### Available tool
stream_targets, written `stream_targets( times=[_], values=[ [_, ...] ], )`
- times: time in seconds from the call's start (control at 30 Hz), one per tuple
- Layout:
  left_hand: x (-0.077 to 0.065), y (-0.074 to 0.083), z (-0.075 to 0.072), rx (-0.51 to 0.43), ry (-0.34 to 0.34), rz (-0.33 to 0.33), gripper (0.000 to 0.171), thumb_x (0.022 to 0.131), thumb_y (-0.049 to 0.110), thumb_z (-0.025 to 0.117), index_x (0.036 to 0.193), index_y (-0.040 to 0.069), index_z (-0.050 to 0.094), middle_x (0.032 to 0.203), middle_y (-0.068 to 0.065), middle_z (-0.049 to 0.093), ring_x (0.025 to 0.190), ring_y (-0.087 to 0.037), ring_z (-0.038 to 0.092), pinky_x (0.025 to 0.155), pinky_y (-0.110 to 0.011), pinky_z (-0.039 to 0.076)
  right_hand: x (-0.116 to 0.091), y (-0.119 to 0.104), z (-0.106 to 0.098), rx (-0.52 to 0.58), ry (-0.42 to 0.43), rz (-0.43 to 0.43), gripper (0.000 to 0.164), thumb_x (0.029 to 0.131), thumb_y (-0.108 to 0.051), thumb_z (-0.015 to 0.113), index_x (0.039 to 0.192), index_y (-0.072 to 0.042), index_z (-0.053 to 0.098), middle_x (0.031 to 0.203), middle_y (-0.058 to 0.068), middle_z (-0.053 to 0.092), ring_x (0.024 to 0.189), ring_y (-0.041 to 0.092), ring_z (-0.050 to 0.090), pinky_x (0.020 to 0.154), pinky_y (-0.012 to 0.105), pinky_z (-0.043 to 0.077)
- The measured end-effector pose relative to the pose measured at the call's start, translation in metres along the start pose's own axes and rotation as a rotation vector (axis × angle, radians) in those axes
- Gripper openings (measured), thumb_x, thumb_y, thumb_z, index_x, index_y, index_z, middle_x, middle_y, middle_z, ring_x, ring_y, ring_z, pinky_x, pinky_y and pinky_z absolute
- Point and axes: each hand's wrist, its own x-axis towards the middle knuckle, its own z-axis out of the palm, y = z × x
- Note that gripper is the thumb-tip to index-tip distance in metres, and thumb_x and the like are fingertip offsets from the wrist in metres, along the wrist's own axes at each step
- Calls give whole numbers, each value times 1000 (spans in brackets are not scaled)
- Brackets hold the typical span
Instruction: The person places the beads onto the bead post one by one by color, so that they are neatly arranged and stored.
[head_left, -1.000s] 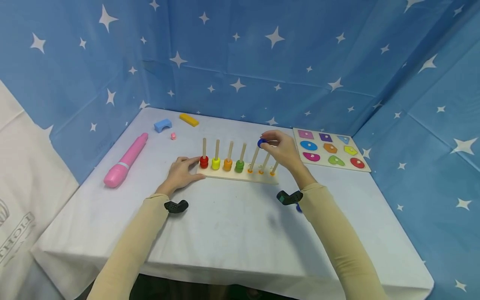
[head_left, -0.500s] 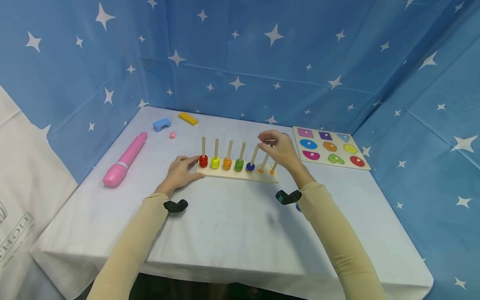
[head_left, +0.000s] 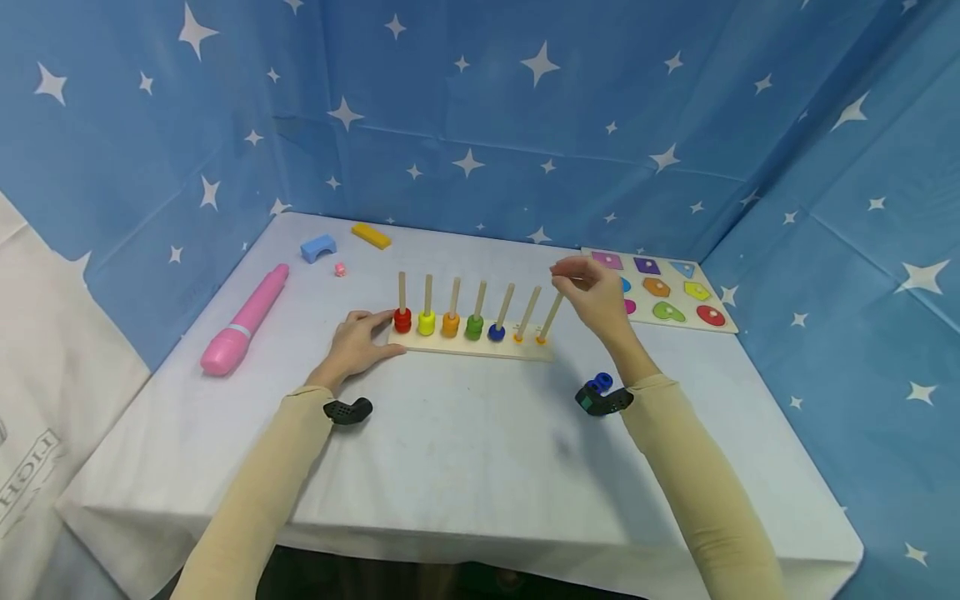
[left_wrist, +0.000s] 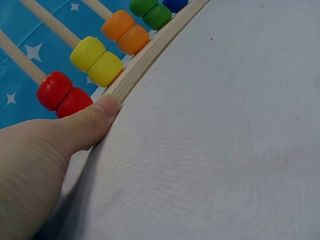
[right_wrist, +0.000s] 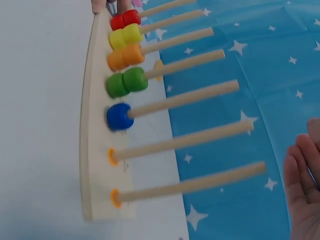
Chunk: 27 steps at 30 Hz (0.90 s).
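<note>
A wooden peg board (head_left: 480,352) with several upright pegs lies across the middle of the table. Pairs of red beads (left_wrist: 55,91), yellow beads (left_wrist: 96,61), orange beads (right_wrist: 125,56) and green beads (right_wrist: 126,82) sit at the foot of their pegs. One blue bead (right_wrist: 120,117) is on the fifth peg; the two rightmost pegs carry none. My left hand (head_left: 355,346) holds the board's left end, its thumb (left_wrist: 102,111) against the front edge. Above the board's right end, my right hand (head_left: 596,298) has loosely bent fingers with nothing between them.
Loose blue beads (head_left: 603,381) lie by my right wrist, partly behind the wrist camera. A shape puzzle board (head_left: 678,317) rests at the back right. To the left are a pink bat-shaped toy (head_left: 243,323), a blue arch block (head_left: 318,247), a yellow block (head_left: 371,235) and a small pink piece (head_left: 341,269).
The blue bead left my right fingers and dropped to the foot of the fifth peg. My right hand then moved right. My left hand still holds the board.
</note>
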Motion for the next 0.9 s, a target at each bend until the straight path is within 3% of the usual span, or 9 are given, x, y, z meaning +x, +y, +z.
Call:
stream_targets(
  times=[0.17, 0.27, 0.5, 0.73, 0.9],
  values=[
    [0, 1, -2, -1, 0, 3, 80, 78, 49, 73, 145, 21, 40, 141, -18, 40, 132, -38, 25, 102, -60, 25, -21, -13, -23, -18, 15, 51, 23, 89, -1, 62, 109, 12, 60, 105, 25, 63, 94, 14, 63, 85, 21, 49],
    [0, 0, -2, -7, 2, 2, 80, 78, 48, 73, 145, 21, 40, 141, -18, 39, 132, -38, 25, 102, -60, 25, -35, -5, -34, -43, 14, 71, 24, 89, -2, 62, 109, 11, 60, 105, 26, 63, 93, 11, 63, 84, 17, 48],
    [0, 0, -1, -7, -7, 7, 80, 78, 49, 72, 145, 21, 40, 141, -17, 40, 132, -38, 25, 102, -60, 24, -65, 24, -49, -65, -43, 139, 22, 88, 1, 64, 107, 11, 61, 104, 27, 63, 97, 26, 63, 82, 14, 47],
    [1, -2, 1, -4, -5, 2, 80, 78, 48, 73, 145, 20, 40, 140, -17, 41, 132, -37, 25, 102, -60, 24, -90, 65, -58, -115, -72, 213, 24, 89, -8, 65, 110, 4, 62, 105, 20, 65, 97, 19, 62, 82, 11, 45],
    [0, -1, 0, -6, 0, 2, 80, 78, 48, 73, 145, 20, 40, 140, -17, 41, 132, -37, 25, 102, -60, 25, -107, 91, -64, -188, -126, 251, 25, 90, -12, 64, 113, -1, 62, 108, 14, 65, 101, 24, 61, 85, 13, 45]
  ],
)
